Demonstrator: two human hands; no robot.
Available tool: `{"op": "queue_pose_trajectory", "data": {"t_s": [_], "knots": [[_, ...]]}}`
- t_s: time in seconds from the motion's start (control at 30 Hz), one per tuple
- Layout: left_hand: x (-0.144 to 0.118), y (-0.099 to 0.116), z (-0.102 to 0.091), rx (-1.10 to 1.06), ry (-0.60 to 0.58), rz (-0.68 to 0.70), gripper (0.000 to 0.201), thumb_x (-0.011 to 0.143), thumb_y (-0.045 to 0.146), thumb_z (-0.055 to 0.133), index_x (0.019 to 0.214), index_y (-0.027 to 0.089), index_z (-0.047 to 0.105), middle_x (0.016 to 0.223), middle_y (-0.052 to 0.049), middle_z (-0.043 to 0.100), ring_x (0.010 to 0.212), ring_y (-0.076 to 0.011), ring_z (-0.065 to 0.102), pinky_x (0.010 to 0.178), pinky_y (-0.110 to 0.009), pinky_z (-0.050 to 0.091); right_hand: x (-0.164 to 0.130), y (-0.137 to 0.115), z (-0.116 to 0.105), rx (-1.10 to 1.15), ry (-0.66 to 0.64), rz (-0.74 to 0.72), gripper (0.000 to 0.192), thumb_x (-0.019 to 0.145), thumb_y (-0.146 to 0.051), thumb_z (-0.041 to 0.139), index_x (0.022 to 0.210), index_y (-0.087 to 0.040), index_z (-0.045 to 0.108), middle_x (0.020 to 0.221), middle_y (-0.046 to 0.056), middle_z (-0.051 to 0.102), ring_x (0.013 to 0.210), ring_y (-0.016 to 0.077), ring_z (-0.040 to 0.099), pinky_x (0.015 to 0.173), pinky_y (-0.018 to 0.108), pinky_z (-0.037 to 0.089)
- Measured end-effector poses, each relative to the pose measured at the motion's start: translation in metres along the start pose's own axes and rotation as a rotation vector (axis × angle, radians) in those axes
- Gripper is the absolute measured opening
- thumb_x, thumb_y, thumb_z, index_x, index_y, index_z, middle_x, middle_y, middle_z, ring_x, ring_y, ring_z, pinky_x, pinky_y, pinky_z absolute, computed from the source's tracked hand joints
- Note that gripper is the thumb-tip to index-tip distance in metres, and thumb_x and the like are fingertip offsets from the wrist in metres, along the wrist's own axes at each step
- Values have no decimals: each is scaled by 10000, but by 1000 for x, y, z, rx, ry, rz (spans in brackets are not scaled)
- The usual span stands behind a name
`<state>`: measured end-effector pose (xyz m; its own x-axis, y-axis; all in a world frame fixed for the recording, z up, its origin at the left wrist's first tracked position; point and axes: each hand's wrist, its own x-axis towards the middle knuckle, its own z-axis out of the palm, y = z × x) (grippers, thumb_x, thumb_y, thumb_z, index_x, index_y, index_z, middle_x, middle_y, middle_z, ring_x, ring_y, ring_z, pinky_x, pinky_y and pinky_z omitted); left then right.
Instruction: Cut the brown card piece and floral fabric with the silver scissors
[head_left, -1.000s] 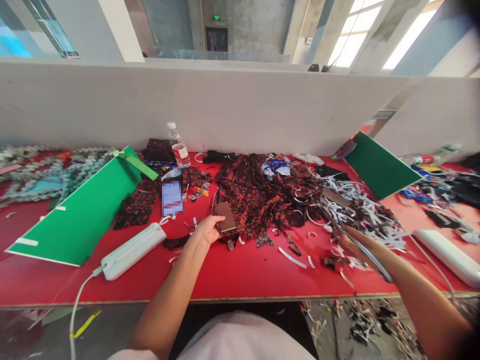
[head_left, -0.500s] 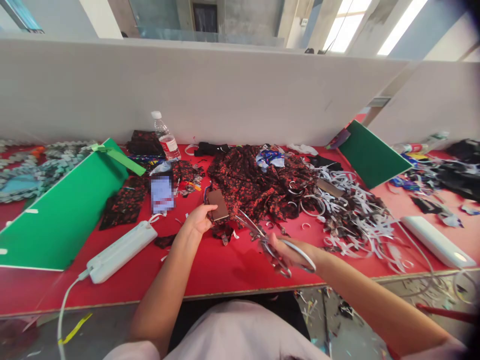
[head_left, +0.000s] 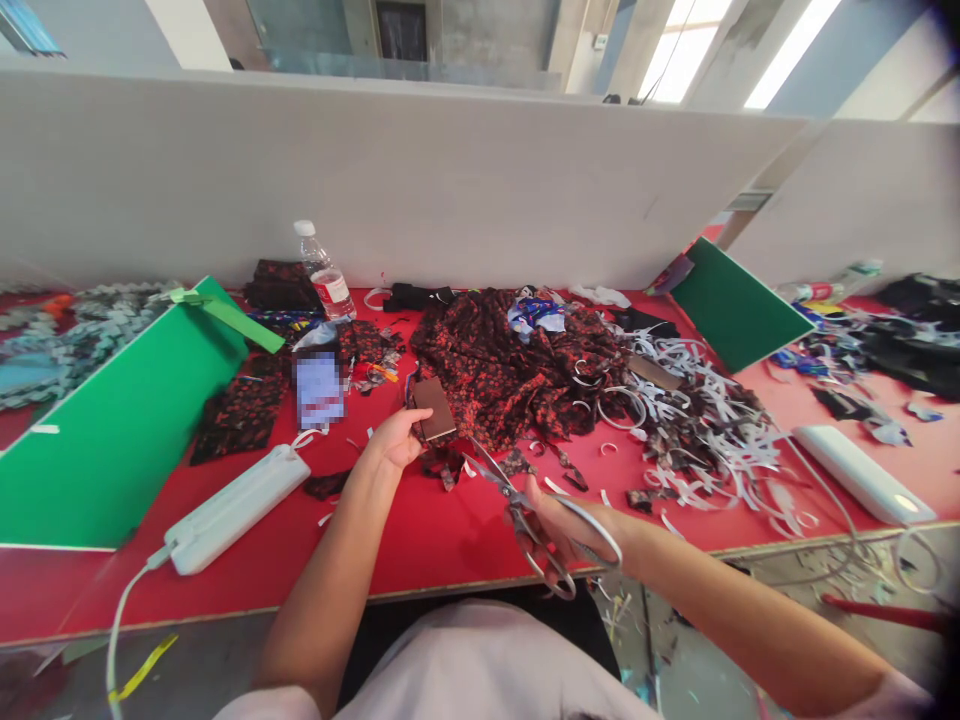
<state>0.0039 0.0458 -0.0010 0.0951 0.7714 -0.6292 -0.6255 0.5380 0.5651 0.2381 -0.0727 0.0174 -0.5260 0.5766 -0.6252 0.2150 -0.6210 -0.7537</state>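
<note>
Left hand (head_left: pixel 396 440) gripping brown card (head_left: pixel 434 409), apparently over floral scrap; right hand (head_left: pixel 559 525) clasping scissors (head_left: pixel 525 505), blades parted above red worktop (head_left: pixel 420 530).

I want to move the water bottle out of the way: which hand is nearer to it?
Left. The left hand lies right of and below the water bottle; the right hand is farther right, near the table edge.
</note>
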Motion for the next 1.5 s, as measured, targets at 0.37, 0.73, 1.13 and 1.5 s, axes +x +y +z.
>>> {"op": "queue_pose_trajectory", "data": {"t_s": [0.37,0.73,1.13,1.5], "knots": [[-6,0,2,-18,-3,6,259,786,-27,439,962,72,600,608,-57,668,573,-171,669,594,-273,568,25,-14,12,202,-42,78,661,770,-768,162,763,-183,472,598,-19,491,427,101,470,385,229,420],[-3,-5,1,-77,-5,42,305,785,-17,451,1046,68,582,699,-75,697,606,-164,674,633,-266,571,34,-28,48,474,89,38,660,770,-767,180,786,-181,483,603,-17,476,492,100,440,456,254,461],[-12,-7,5,-23,-14,28,313,819,26,430,1105,51,556,719,-97,699,613,-191,675,613,-314,575,49,-40,93,933,149,-124,542,828,-689,252,817,-191,464,580,-19,486,500,105,477,523,273,471],[-12,4,-4,8,-1,71,311,808,-16,418,1073,47,568,684,-80,693,577,-170,670,580,-276,568,54,-13,44,424,138,-51,639,767,-769,205,798,-191,476,586,-15,483,465,105,445,378,235,439]]}}
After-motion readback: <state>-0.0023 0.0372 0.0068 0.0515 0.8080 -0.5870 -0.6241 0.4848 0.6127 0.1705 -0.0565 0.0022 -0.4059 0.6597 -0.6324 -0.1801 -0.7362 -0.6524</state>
